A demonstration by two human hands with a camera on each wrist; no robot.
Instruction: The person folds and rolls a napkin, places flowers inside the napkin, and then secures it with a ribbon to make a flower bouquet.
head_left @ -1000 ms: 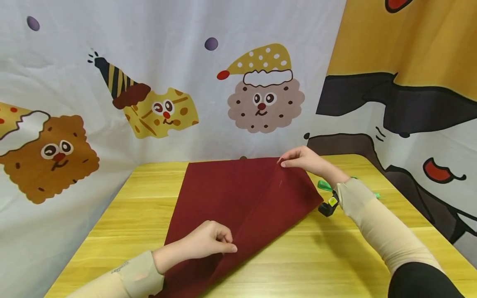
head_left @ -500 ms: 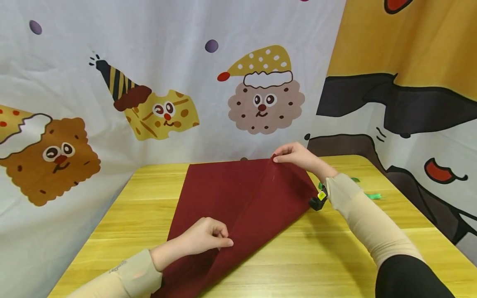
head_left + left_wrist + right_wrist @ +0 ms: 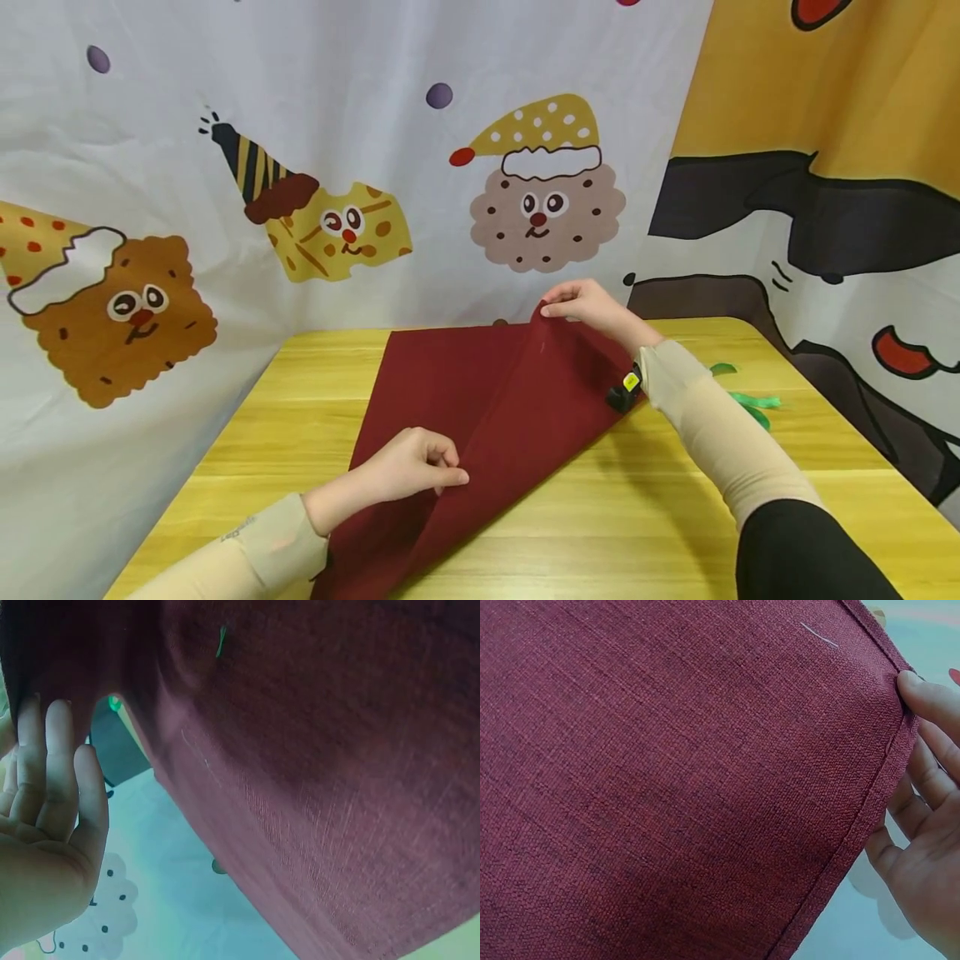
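Note:
A dark red cloth (image 3: pixel 517 425) with a stitched hem lies partly on the wooden table, its right side lifted and folded over to the left. At the far end my right hand (image 3: pixel 596 308) pinches the raised edge; in the right wrist view the thumb of that hand (image 3: pixel 930 802) presses on the hem (image 3: pixel 855 832). Nearer the front, my left hand (image 3: pixel 416 467) pinches the same lifted edge between thumb and fingers. In the left wrist view that hand (image 3: pixel 56 802) reaches up beside the hanging cloth (image 3: pixel 322 795), which hides its fingertips' grip in part.
Green strips (image 3: pixel 753 402) lie on the table (image 3: pixel 600 517) to the right, beyond my right forearm. A small black device with a yellow mark (image 3: pixel 632 382) sits at my right wrist. A printed curtain (image 3: pixel 420 183) hangs behind the table.
My right hand has moved left and slightly up, drawing the cloth's far edge with it. My left hand has shifted up a little. More of the green strips shows.

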